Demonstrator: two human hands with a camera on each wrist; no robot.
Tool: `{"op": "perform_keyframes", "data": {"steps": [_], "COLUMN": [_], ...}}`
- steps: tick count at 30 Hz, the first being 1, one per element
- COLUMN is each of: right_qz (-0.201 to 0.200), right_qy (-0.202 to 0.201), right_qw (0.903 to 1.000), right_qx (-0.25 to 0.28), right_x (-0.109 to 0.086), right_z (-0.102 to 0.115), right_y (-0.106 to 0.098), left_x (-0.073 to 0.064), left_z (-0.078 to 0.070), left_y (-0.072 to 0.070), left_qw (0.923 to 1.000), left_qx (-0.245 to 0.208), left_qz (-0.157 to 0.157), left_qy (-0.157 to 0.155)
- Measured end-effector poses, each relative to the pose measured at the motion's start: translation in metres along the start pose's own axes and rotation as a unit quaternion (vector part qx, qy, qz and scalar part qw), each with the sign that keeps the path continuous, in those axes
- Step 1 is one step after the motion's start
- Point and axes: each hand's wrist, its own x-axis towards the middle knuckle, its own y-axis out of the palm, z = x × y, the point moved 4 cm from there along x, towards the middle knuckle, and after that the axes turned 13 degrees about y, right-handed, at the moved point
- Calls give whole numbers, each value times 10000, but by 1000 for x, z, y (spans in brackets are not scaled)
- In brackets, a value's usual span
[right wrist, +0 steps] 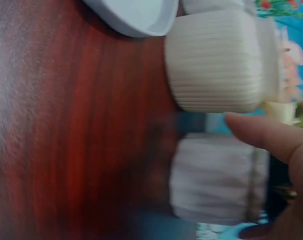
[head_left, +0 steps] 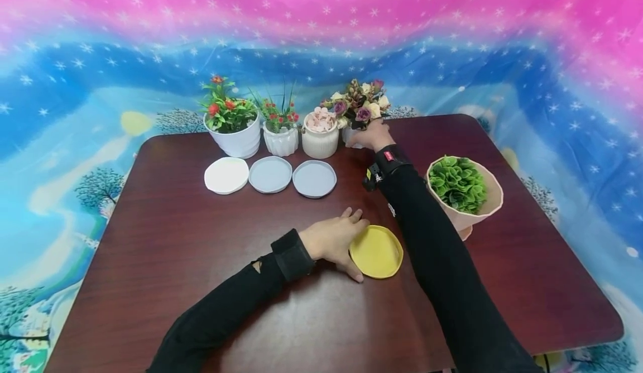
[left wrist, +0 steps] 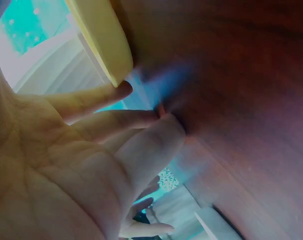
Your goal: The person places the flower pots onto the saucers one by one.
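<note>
My left hand is spread at the left edge of a yellow saucer. In the left wrist view, one fingertip meets the rim of the yellow saucer. At the back, my right hand straddles a small white pot holding purple and cream flowers. The right wrist view has its thumb straight, in the gap between that pot and a ribbed cream pot. A little space shows between thumb and white pot; the far fingers are mostly hidden.
Left of the flowers stand the ribbed cream pot, a small white pot and a larger white one. Before them lie a white saucer and two grey saucers. A pink pot with green leaves stands right.
</note>
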Motion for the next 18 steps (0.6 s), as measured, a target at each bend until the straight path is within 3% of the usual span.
{"op": "perform_keyframes", "data": {"steps": [2,4,9,12,18], "right_qz": [-235,-606,-1321,-1505,-1961], "right_qy": [-112,-343,-977,-1311,-2328], "right_qw": [9988,9915,9544,9427,9193], "right_qx": [414,1101,2494,2674,2494], "right_x": [11,22,46,55,68], "right_z": [-1,-2,-8,-8,-8], "right_y": [6,10,14,14,22], "left_x": [0,0,4,6,3], "left_z": [2,2,1,1,3], "left_y": [0,1,3,2,0], "left_qw": [10000,10000,10000,10000,9999], "left_qx": [-11,-24,-15,-35,35], "left_qz": [-5,-7,-2,5,96], "left_qy": [-25,-33,49,6,-123]}}
